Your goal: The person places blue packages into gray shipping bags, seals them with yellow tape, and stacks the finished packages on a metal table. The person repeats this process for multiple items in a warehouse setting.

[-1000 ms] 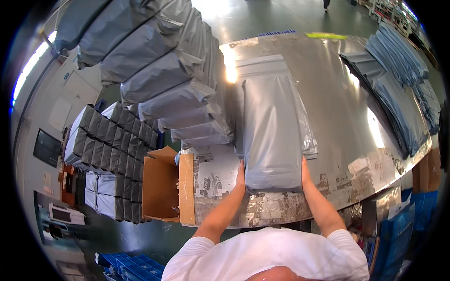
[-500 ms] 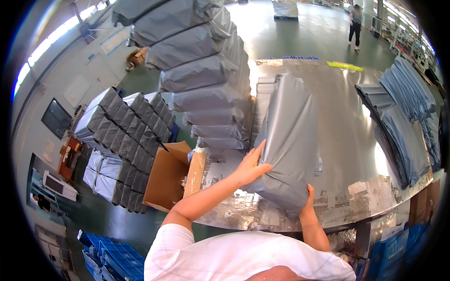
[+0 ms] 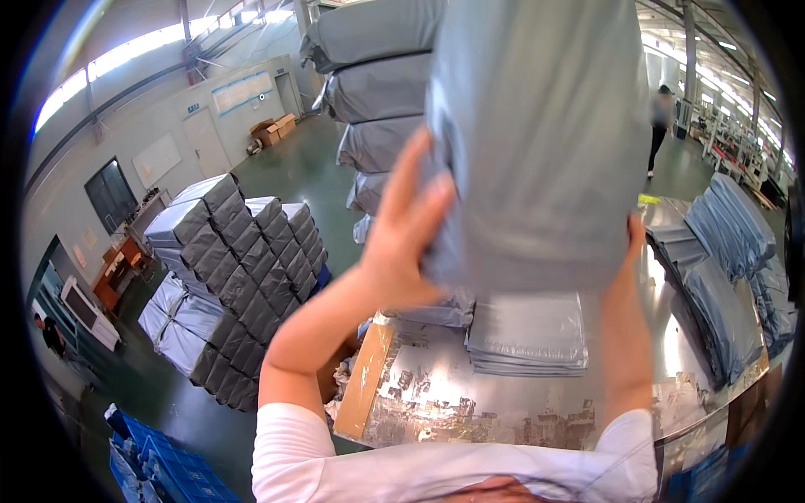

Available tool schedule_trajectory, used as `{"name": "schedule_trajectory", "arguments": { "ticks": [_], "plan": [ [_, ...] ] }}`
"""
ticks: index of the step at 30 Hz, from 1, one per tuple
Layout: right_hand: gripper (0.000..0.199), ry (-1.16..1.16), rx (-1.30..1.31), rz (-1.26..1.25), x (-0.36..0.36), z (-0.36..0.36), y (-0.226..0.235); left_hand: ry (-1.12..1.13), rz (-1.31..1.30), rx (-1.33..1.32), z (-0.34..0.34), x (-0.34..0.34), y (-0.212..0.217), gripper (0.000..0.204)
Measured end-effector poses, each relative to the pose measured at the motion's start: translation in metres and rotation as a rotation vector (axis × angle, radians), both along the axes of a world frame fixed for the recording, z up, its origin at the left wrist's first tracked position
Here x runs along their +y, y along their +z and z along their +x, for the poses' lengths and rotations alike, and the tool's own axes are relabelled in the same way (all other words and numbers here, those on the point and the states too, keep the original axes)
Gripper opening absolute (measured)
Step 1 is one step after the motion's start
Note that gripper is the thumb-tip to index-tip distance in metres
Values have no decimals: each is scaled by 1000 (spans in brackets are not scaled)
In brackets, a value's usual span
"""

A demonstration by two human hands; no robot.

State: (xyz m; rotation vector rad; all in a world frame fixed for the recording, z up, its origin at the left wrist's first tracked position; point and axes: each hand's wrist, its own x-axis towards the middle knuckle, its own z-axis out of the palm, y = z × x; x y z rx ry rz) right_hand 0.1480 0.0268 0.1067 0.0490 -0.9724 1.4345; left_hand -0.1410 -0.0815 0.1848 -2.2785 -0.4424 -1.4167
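Observation:
Raised before me is a large grey plastic-wrapped package point(image 3: 537, 151), held between both hands and slightly blurred by motion. My left hand point(image 3: 407, 222) presses its left side, thumb and fingers against the wrap. On the opposite side my right hand point(image 3: 633, 251) grips the edge, its fingers partly hidden behind the package. To the left rises a tall stack of similar grey packages point(image 3: 377, 92), partly covered by the lifted one. Below it, a pile of flat, pale plastic bags point(image 3: 528, 335) lies on the metal-topped table point(image 3: 486, 419).
Folded grey bags point(image 3: 725, 235) lie along the table's right side. A pallet load of grey packages point(image 3: 243, 260) stands on the floor at left, above blue crates point(image 3: 172, 461). One person point(image 3: 661, 126) stands far right, another point(image 3: 52, 335) far left.
Both hands have lifted the package up and away from the table, uncovering the pile of flat bags. The view has tilted upward.

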Motion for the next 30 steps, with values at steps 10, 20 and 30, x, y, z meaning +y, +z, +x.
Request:
{"name": "schedule_trajectory", "arguments": {
  "ticks": [10,20,30],
  "plan": [
    [88,-144,-472,514,85,-123,330,-99,47,-447,-112,122,202,71],
    [49,-1113,-973,384,173,-221,288,3,-611,-709,-196,215,233,69],
    [21,-719,-1079,1034,46,-161,-32,486,260,-145,-173,200,-26,46]
  ]
}}
